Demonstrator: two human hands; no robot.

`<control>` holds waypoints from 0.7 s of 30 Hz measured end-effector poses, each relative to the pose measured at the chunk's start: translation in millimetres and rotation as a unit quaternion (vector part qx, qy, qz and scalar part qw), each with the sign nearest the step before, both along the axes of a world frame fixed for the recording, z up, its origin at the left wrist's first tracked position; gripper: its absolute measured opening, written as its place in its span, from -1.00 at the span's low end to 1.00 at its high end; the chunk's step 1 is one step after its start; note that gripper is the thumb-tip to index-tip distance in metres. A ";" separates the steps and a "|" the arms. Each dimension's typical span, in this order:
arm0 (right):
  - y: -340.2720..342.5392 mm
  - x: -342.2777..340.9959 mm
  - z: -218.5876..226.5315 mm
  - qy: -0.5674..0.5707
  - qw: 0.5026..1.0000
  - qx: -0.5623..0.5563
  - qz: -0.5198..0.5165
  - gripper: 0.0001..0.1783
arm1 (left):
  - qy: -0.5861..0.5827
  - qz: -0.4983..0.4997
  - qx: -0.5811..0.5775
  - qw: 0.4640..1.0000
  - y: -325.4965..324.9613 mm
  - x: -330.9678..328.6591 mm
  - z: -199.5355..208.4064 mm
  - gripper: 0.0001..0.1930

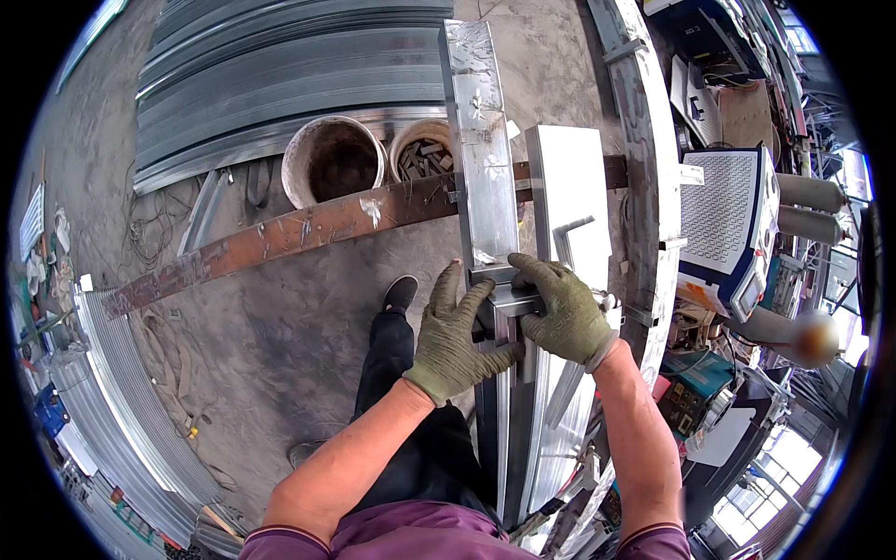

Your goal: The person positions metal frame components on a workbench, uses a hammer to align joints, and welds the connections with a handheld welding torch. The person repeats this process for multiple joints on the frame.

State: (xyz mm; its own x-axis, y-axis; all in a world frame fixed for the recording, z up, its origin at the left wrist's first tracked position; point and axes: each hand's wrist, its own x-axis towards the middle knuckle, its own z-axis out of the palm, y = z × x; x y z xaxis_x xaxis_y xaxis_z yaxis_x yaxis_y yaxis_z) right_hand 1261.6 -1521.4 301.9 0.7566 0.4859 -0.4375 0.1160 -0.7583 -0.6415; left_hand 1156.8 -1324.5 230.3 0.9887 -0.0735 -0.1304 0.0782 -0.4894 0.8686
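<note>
My left hand (455,338), in an olive-green glove, has its fingers spread. Its fingertips reach the left side of a short, shiny metal channel piece (515,300), and its thumb extends over the long metal profile below. From the right, my gloved right hand (567,313) has its fingers and thumb closed around the right end of the channel piece. The piece lies crosswise over a long silver metal profile (490,191). Beside it, a broader pale metal beam (569,182) carries a bent L-shaped bar (566,233). My fingers partly hide the contact points.
A rusty beam (308,224) crosses beneath the profiles. Behind it stand a whitish bucket (295,168) and a smaller bucket (399,154) of metal offcuts. Stacked metal sheets (299,65) lie beyond. At right are a long pale rail (649,159) and a white-blue machine (723,210).
</note>
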 end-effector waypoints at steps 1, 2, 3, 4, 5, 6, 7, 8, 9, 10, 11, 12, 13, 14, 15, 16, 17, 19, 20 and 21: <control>-0.6 -0.7 -0.2 -0.001 1.000 0.001 -0.002 -0.12 | 0.006 -0.005 0.006 1.000 0.7 2.2 1.5 0.14; -0.4 -1.3 -0.1 0.008 1.000 0.010 -0.015 -0.11 | 0.012 -0.010 0.012 1.000 1.6 4.6 3.4 0.11; 0.2 -1.6 1.6 0.016 0.999 0.017 -0.028 -0.09 | 0.017 -0.016 0.016 1.000 2.1 6.8 4.8 0.09; -0.1 -2.4 2.9 0.023 0.999 0.025 -0.042 -0.08 | 0.026 -0.020 0.020 0.999 2.6 7.7 5.1 0.09; -1.8 -5.8 3.8 0.022 0.997 0.041 -0.060 -0.07 | 0.035 -0.025 0.023 0.999 3.3 7.8 5.1 0.08; -4.6 -10.6 5.2 0.019 0.995 0.057 -0.077 -0.06 | 0.042 -0.028 0.027 0.998 3.7 9.5 5.1 0.08; -8.2 -16.7 6.2 0.015 0.993 0.073 -0.094 -0.05 | 0.037 -0.029 0.027 0.999 4.2 11.1 5.4 0.07; -14.3 -25.4 2.5 -0.010 0.990 0.092 -0.111 -0.03 | 0.032 -0.031 0.027 0.999 5.0 12.3 5.7 0.07; -19.5 -33.6 3.6 -0.033 0.988 0.081 -0.127 -0.03 | 0.028 -0.032 0.028 0.999 5.7 12.2 6.1 0.06; -24.7 -41.8 5.3 -0.057 0.986 0.071 -0.143 -0.04 | 0.021 -0.030 0.024 0.999 5.6 12.0 5.4 0.06; -29.0 -49.7 6.8 -0.080 0.982 0.061 -0.159 -0.04 | 0.013 -0.028 0.019 0.999 5.1 11.4 3.4 0.05; -32.8 -58.7 8.8 -0.073 0.976 0.067 -0.195 -0.09 | 0.005 -0.029 0.013 0.999 4.0 10.4 1.1 0.04; -36.8 -68.6 7.3 -0.057 0.970 0.075 -0.225 -0.11 | 0.001 -0.029 0.006 1.000 3.2 9.5 -2.4 0.03; -40.9 -79.7 3.0 -0.041 0.963 0.084 -0.254 -0.13 | -0.003 -0.028 0.000 1.000 2.5 7.9 -6.3 0.02; -44.3 -90.8 -0.9 -0.026 0.954 0.093 -0.283 -0.14 | -0.008 -0.029 -0.006 1.000 2.1 7.3 -7.1 0.01; -45.3 -100.9 -5.3 -0.015 0.945 0.101 -0.310 -0.18 | -0.020 -0.031 0.004 0.999 2.5 7.1 -5.1 -0.01; -43.1 -105.3 -7.5 -0.016 0.938 0.122 -0.323 -0.20 | -0.022 -0.038 0.007 0.999 2.8 9.0 -3.8 -0.01; -34.7 -110.3 -6.6 -0.014 0.928 0.129 -0.350 -0.26 | -0.023 -0.050 0.016 0.998 4.9 11.9 -0.3 -0.02; -30.9 -110.5 -7.9 -0.024 0.927 0.128 -0.352 -0.28 | -0.024 -0.056 0.016 0.998 4.8 14.6 2.2 -0.07; -26.5 -110.1 -9.6 -0.035 0.926 0.128 -0.354 -0.31 | -0.026 -0.061 0.017 0.998 5.6 17.9 6.0 -0.12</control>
State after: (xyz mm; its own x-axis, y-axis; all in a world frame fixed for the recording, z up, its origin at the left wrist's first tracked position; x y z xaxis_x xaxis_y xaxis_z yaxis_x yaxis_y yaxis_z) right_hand 1151.5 -1547.9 292.3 0.9473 -0.0612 -0.3146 -0.3038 -0.4839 -0.8207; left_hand 1174.7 -1318.9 236.3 0.9783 -0.1893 -0.0843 -0.0276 -0.5225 0.8522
